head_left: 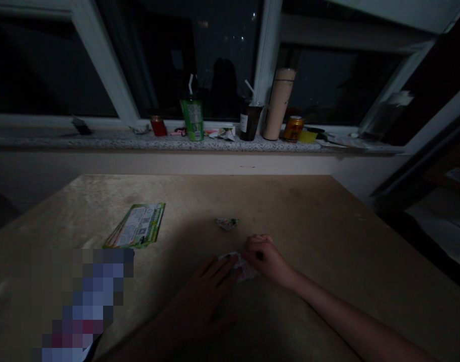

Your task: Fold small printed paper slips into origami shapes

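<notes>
On a dim beige table (312, 211), both my hands meet over a small pale piece of paper (245, 269). My left hand (203, 296) lies flat, its fingers stretched out and pressing on the paper's left part. Curled into a loose fist, my right hand (265, 256) has its fingers closed on the paper's right part. A small folded paper scrap (226, 222) lies a little beyond the hands, apart from them.
A green printed leaflet (136, 226) lies to the left. On the stone windowsill (101, 140) stand a green cup with a straw (192, 116), a dark cup (250, 119), a tall beige tumbler (278, 103), a red jar (158, 125) and a yellow can (293, 128).
</notes>
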Tool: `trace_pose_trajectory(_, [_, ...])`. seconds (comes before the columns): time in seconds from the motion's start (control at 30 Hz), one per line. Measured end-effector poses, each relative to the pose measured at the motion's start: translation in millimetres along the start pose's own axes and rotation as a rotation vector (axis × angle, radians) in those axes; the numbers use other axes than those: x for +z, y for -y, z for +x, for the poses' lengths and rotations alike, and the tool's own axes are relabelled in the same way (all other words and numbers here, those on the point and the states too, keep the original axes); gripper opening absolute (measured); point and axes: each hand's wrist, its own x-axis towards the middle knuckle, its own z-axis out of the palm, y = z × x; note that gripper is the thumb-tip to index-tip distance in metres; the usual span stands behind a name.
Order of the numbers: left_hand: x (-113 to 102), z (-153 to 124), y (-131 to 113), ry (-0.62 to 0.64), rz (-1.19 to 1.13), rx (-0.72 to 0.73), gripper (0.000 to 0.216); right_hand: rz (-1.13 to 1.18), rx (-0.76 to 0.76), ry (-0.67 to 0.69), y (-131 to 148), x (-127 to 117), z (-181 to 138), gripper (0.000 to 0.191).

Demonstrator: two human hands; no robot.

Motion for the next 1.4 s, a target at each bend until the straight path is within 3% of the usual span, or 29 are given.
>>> trace_pose_trajectory(0.23, [1.3, 0.5, 2.6, -0.011, -0.007, 0.005, 0.08, 0.169, -0.113, 0.058, 6.4, -6.0, 0.2, 0.033])
trace_pose_trajectory(0.6, [3.6, -1.3, 4.9, 0.013, -0.01, -0.021, 0.08, 0.268, -0.075, 0.074, 12.4, -9.8, -2.0, 0.013])
trace_pose_trajectory(0.83, [2.8, -1.4, 5.8, 0.015, 0.001, -0.012, 0.08, 0.505, -0.035, 0.14, 10.1, -13.8, 0.2, 0.021])
trace_pose_trajectory(1.0, [3.3, -1.4, 7.7, -0.013, 0.009, 0.0, 0.076, 0.459, -0.068, 0.142, 10.4, -12.9, -0.3, 0.015])
trace_pose_trajectory(1.2, [0.1, -2.9, 11.5, -0.031, -0.027, -0.001, 0.07, 0.505, -0.005, 0.23, 10.7, -16.0, -1.7, 0.029])
trace_pose_trajectory(1.4, [-3.6, -5.3, 20.1, -0.056, -0.106, -0.088, 0.067, 0.533, -0.009, 0.247, 10.3, -15.1, -3.5, 0.024])
